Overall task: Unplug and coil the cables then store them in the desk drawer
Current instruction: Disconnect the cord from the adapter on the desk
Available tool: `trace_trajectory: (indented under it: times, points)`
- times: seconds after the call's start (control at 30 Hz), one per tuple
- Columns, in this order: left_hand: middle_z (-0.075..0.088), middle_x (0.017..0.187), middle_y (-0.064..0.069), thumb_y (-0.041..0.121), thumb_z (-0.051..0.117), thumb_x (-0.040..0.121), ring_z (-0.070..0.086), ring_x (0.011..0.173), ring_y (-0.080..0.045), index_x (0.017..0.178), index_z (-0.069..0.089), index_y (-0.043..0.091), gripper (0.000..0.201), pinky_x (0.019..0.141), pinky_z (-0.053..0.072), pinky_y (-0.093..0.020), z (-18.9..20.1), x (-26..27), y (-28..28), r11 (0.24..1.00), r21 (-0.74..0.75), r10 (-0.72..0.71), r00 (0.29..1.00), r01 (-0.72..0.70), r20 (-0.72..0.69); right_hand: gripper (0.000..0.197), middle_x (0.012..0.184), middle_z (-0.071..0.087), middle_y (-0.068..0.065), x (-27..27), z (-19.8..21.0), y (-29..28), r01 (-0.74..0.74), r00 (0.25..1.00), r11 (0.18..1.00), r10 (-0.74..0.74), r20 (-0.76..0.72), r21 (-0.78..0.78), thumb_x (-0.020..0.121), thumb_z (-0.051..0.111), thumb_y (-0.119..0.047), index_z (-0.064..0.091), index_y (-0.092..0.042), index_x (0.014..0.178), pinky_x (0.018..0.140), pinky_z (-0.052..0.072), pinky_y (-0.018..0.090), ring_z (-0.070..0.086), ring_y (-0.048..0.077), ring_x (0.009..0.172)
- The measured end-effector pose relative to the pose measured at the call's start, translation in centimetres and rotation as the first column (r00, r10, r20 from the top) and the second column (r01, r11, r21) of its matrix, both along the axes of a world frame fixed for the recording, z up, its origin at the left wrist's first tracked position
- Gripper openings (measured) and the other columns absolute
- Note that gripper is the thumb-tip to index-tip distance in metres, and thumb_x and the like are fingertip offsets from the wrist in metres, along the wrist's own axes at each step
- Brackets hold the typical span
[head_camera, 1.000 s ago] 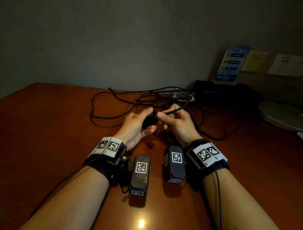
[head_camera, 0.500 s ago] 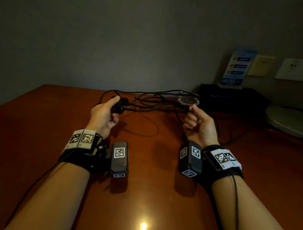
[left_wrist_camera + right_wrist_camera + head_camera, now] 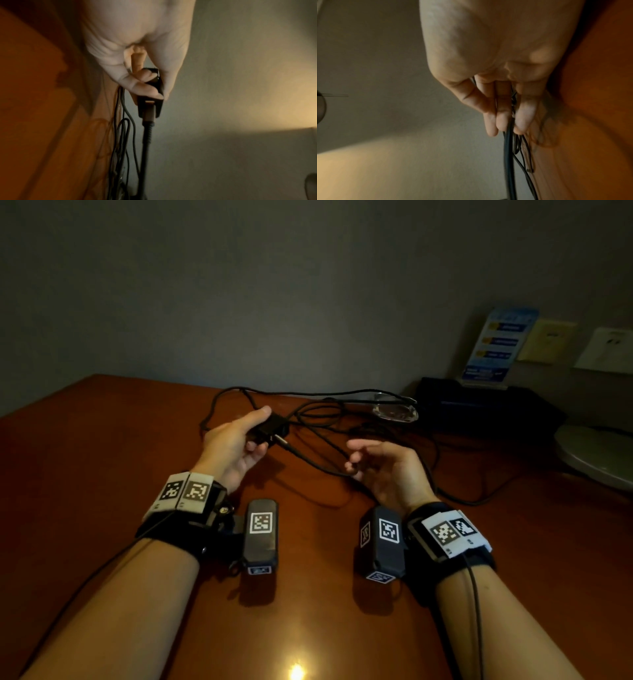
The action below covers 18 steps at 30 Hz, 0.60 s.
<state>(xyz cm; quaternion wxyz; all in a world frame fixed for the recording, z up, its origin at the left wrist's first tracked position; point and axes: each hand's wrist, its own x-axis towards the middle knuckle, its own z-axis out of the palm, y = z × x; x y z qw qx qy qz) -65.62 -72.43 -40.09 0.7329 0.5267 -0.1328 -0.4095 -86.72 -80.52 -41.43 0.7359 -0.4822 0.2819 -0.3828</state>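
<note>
My left hand (image 3: 262, 429) grips a small black adapter (image 3: 274, 426) above the brown desk (image 3: 102, 460), thumb on top and fingers underneath. In the left wrist view the adapter (image 3: 150, 105) has a plug (image 3: 148, 116) seated in its end. From that plug a black cable (image 3: 315, 462) sags down to my right hand (image 3: 352, 457). The lower fingers of that hand curl round it while the thumb stands free. The right wrist view shows the cable (image 3: 508, 148) running between the fingers (image 3: 502, 115). More black cable lies tangled (image 3: 325, 412) behind the hands.
A clear glass dish (image 3: 395, 410) sits in the tangle at the back. Right of it stands a black box (image 3: 479, 405) with a blue sign (image 3: 496, 344) on it. A wall socket (image 3: 606, 350) and a pale round base (image 3: 596, 453) are at the far right.
The hands were together a second ago, then drew apart. My right hand has since come down from beside the glass dish toward me, with the cable in its fingers. The left hand keeps the adapter.
</note>
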Motion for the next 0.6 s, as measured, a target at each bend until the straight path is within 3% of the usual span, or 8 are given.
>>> trace_trajectory:
  times: [0.1,0.2,0.27,0.33,0.43,0.5,0.6]
  points:
    - [0.062,0.090,-0.008,0.017,0.080,0.077,0.049,0.056,-0.004,0.094,0.062,0.011,0.026,0.045,0.047,-0.012,0.0,1.5,0.6,0.987,-0.031,0.152,0.985,-0.155,-0.081,0.047,0.072,0.063,0.008,-0.1,0.0,0.2,-0.027,0.988,0.987,0.001,-0.156,-0.160,0.076,0.029,0.016,0.071,-0.001,0.089,0.064,0.053,0.019,0.062,0.021,0.072]
    - [0.065,0.096,-0.009,0.018,0.079,0.078,0.055,0.064,-0.005,0.098,0.061,0.011,0.028,0.045,0.046,-0.010,0.1,2.3,1.1,0.991,-0.068,0.109,0.993,-0.113,-0.050,0.056,0.093,0.065,0.005,0.2,-0.2,0.3,-0.142,0.920,0.890,-0.043,-0.389,-0.434,0.076,0.039,0.024,0.073,-0.015,0.098,0.075,0.050,0.012,0.062,0.013,0.086]
    - [0.068,0.093,-0.009,0.019,0.079,0.078,0.056,0.065,-0.007,0.102,0.063,0.008,0.031,0.043,0.043,-0.010,0.4,2.2,1.1,0.996,-0.087,0.029,0.999,-0.028,0.018,0.049,0.103,0.056,-0.001,0.4,-0.2,0.1,-0.256,0.839,0.799,-0.096,-0.535,-0.544,0.081,0.054,0.016,0.072,-0.026,0.098,0.084,0.045,0.012,0.055,0.011,0.097]
    - [0.070,0.088,-0.009,0.018,0.079,0.077,0.056,0.058,-0.005,0.102,0.065,0.004,0.032,0.043,0.043,-0.011,0.8,1.9,0.9,0.996,-0.085,0.006,0.997,0.001,0.081,0.035,0.102,0.049,-0.006,0.5,-0.6,-0.2,-0.345,0.758,0.750,-0.132,-0.638,-0.564,0.084,0.065,0.003,0.073,-0.030,0.088,0.095,0.043,0.021,0.052,0.012,0.102]
    - [0.068,0.079,-0.007,0.017,0.080,0.077,0.052,0.042,-0.002,0.095,0.065,0.003,0.028,0.045,0.045,-0.013,0.8,1.8,0.7,0.997,-0.060,0.065,0.986,-0.056,0.157,0.015,0.110,0.050,-0.010,0.4,-1.3,-0.8,-0.388,0.690,0.690,-0.223,-0.689,-0.611,0.084,0.072,-0.011,0.075,-0.025,0.090,0.109,0.035,0.036,0.048,0.020,0.118]
    - [0.065,0.077,-0.006,0.019,0.081,0.076,0.053,0.040,-0.001,0.087,0.063,0.005,0.025,0.047,0.049,-0.015,0.4,2.3,0.8,0.992,-0.019,0.123,0.971,-0.122,0.205,0.017,0.125,0.051,-0.011,0.5,-1.2,-0.7,-0.419,0.665,0.653,-0.253,-0.703,-0.631,0.085,0.072,-0.015,0.075,-0.026,0.097,0.117,0.024,0.042,0.038,0.022,0.133]
    - [0.065,0.077,-0.006,0.022,0.082,0.076,0.061,0.046,-0.003,0.082,0.061,0.008,0.026,0.048,0.053,-0.016,-0.5,3.0,1.2,0.973,0.051,0.203,0.942,-0.225,0.268,0.015,0.144,0.045,-0.007,0.7,-0.3,-0.1,-0.445,0.616,0.639,-0.290,-0.732,-0.627,0.087,0.070,-0.019,0.073,-0.029,0.098,0.119,0.006,0.032,0.013,0.016,0.148]
